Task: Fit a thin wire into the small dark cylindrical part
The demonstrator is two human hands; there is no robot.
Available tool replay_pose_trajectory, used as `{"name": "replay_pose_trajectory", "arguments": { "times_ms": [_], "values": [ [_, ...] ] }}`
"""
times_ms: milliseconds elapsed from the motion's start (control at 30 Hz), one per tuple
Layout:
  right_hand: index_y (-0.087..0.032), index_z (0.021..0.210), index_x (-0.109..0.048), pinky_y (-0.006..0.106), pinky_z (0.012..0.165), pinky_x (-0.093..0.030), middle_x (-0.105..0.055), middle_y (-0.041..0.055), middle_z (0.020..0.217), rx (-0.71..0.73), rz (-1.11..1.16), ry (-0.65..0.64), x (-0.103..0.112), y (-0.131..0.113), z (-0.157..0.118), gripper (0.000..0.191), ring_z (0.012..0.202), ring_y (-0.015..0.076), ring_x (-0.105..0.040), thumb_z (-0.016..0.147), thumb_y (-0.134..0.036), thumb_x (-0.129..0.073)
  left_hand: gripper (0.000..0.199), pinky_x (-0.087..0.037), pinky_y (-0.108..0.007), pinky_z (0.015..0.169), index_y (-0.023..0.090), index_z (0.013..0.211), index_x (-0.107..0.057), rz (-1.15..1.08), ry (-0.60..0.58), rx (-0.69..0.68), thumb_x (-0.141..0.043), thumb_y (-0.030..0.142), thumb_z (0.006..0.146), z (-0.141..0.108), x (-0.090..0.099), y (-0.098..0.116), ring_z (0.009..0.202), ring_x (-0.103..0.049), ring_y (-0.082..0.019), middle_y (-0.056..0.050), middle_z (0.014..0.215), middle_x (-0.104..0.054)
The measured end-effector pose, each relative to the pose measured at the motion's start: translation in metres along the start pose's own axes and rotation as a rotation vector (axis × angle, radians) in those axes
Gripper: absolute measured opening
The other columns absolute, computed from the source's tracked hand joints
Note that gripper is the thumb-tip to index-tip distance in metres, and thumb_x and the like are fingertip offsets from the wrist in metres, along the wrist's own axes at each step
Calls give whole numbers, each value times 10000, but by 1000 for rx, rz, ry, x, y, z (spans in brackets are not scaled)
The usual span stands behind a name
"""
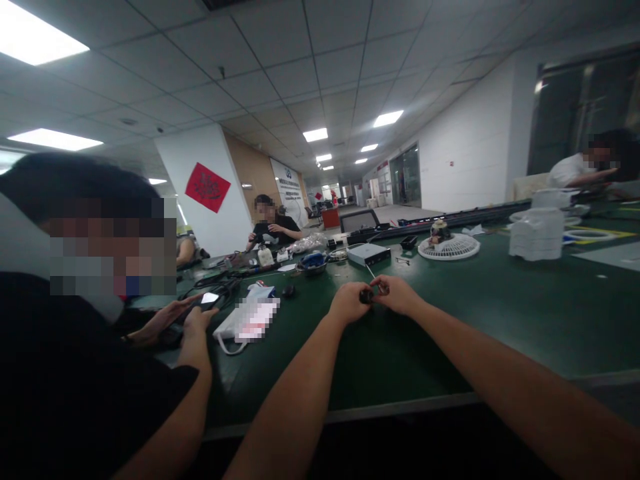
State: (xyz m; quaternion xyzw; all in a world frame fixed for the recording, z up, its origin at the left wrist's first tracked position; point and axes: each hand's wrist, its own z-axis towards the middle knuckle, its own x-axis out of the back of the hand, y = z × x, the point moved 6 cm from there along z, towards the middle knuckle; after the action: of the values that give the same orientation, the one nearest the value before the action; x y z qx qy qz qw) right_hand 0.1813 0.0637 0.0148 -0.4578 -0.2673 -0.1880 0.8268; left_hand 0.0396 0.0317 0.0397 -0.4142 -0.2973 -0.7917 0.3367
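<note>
Over the green table, my left hand (349, 303) is closed around a small dark round part (366, 295), too small to make out further. My right hand (399, 295) meets it from the right, its fingers pinched on a thin light-coloured rod (370, 270) that sticks up and away from me. What the rod's lower end touches is hidden by my fingers. Just beyond my hands lies a grey metal box (369, 253).
A white fan grille (449, 247) with a motor lies beyond my right hand, and white plastic housings (537, 233) stand farther right. A white bag (245, 317) and black mouse (289, 291) are on the left. Close by, a person (90, 373) holds a phone (209, 301).
</note>
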Motion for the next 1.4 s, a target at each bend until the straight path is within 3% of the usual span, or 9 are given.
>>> {"name": "replay_pose_trajectory", "arguments": {
  "times_ms": [433, 900, 1200, 1400],
  "values": [
    [-225, 1012, -728, 278, 615, -341, -675, 35, 803, -25, -194, 65, 12, -1, -1, 287, 744, 200, -594, 774, -386, -721, 368, -505, -304, 881, 245, 1137, -724, -8, -1, -20, -708, 313, 775, -4, 3, 0, 958, -671, -216, -36, 1044, -749],
    [-184, 989, -707, 241, 618, -404, -700, 2, 788, 33, -55, -110, -1, 4, 3, 268, 704, 156, -616, 730, -247, -729, 391, -494, -323, 889, 269, 1157, -720, 62, -77, -63, -718, 298, 767, -2, -9, 2, 943, -645, -221, -40, 1018, -739],
    [-188, 931, -734, 266, 583, -359, -642, -7, 680, -26, -5, -38, 7, 3, 0, 244, 641, 160, -570, 742, -342, -732, 380, -493, -312, 870, 271, 1167, -715, 12, -19, -52, -705, 295, 788, -1, -2, 3, 940, -648, -215, -35, 1029, -737],
    [-151, 1039, -699, 237, 568, -408, -641, -14, 693, -157, 212, -29, 0, 13, 5, 352, 610, 127, -557, 712, -259, -773, 386, -493, -304, 884, 275, 1137, -719, -11, -4, 22, -754, 294, 753, -1, 5, 4, 974, -650, -213, -31, 1049, -732]
  ]
}}
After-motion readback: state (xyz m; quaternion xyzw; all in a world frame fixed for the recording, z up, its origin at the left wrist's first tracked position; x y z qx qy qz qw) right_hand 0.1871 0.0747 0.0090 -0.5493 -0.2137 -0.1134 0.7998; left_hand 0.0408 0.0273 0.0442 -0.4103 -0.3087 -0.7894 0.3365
